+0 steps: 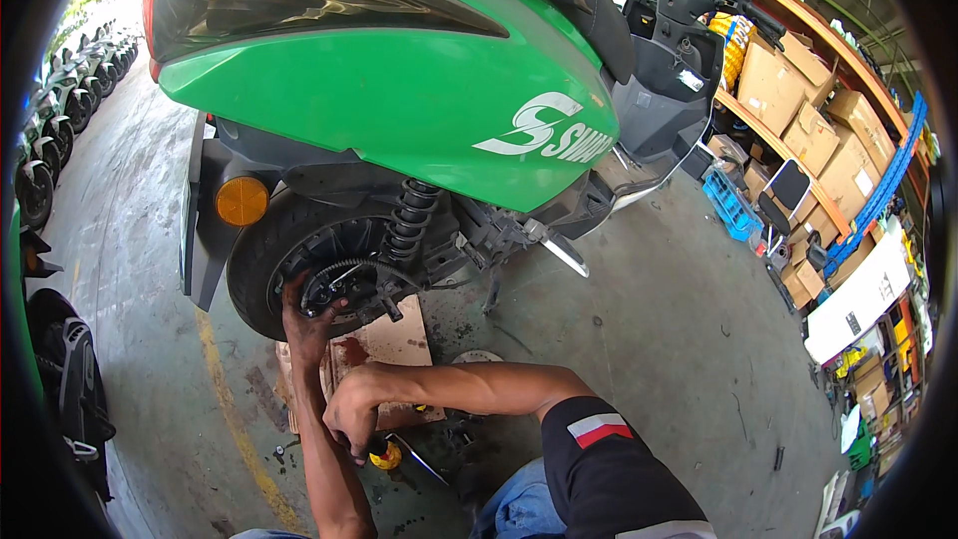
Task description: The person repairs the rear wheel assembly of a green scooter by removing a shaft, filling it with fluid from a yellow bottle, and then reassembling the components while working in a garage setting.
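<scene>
A green scooter [379, 90] stands over me, its rear wheel [249, 274] facing my hands. My left hand [311, 319] reaches up to the wheel hub [339, 284], thumb and fingers curled round its edge, below a ribbed black cable. The fingertips are partly hidden there. Lower down, my right hand [354, 409] crosses over my left forearm with its fingers bent into a fist. Right under it shows a yellow and black object [385, 455]; whether the hand grips it is hard to see. Beside that lies a thin metal rod [424, 464].
A stained cardboard sheet [404, 339] lies on the floor under the wheel. A black shock absorber [410, 220] rises beside the hub. Shelves with cardboard boxes [788, 85] and a blue crate [731, 205] line the right. Parked scooters [60, 125] stand at the left.
</scene>
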